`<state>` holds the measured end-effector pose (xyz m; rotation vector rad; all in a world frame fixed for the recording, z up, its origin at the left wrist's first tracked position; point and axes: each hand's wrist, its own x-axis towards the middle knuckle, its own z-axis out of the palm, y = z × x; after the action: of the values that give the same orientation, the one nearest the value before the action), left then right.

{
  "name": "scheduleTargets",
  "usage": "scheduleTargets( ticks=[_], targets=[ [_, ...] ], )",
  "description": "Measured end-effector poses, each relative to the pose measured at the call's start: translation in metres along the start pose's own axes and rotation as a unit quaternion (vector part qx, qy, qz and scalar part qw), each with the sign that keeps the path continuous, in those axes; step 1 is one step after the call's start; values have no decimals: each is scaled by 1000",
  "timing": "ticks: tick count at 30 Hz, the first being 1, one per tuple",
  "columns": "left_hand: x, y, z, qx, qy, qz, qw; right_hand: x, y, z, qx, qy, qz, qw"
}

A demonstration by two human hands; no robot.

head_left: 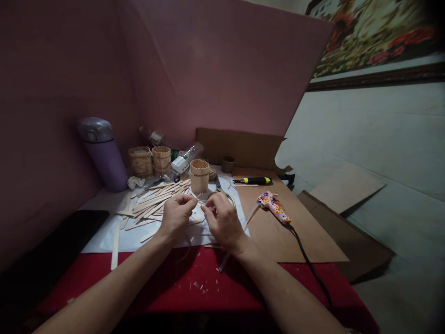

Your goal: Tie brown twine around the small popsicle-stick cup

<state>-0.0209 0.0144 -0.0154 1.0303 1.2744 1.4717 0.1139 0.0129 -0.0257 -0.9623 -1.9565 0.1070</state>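
My left hand (pixel 178 213) is closed in a pinch on a thin pale strand (pixel 199 200), which looks like string or twine. Close beside it, my right hand (pixel 222 220) pinches the same strand, with fingertips nearly meeting the left ones. Just beyond both hands stands a small cup made of upright wooden sticks (pixel 200 178), with a band around its upper part. Part of a round brass-coloured ring (pixel 231 199) shows behind my right hand. A loose pile of flat wooden craft sticks (pixel 153 204) lies to the left of my left hand.
A flower-patterned glue gun (pixel 273 206) with a black cable lies on brown cardboard (pixel 299 241) at right, near a yellow-black utility knife (pixel 255 180). Two more stick cups (pixel 162 160), a clear plastic bottle (pixel 187 157) and a purple flask (pixel 104 155) stand or lie at back left.
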Motion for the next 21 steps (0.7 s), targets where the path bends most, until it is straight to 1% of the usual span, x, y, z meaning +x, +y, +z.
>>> scheduleTargets(
  ticks=[3,9,12,14,18,19,21],
  targets=[
    [-3,3,2,-6,-6,-13,1000,-1,4,4,8,-9,24,1000],
    [-3,-2,2,16,-20,29,999,-4,6,6,-31,-42,24,998],
    [0,-6,1,25,-21,48,998,-4,1,3,-63,-42,36,996],
    [1,-8,0,30,-21,54,998,-3,-2,0,-71,-33,30,996],
    [1,-7,0,27,-30,35,999,-1,-5,-1,3,-22,-14,1000],
    [0,-6,1,23,-33,26,999,-1,-5,0,21,-21,-15,999],
    [-1,-4,1,14,-40,5,999,-1,-4,1,42,-24,4,999]
  ],
)
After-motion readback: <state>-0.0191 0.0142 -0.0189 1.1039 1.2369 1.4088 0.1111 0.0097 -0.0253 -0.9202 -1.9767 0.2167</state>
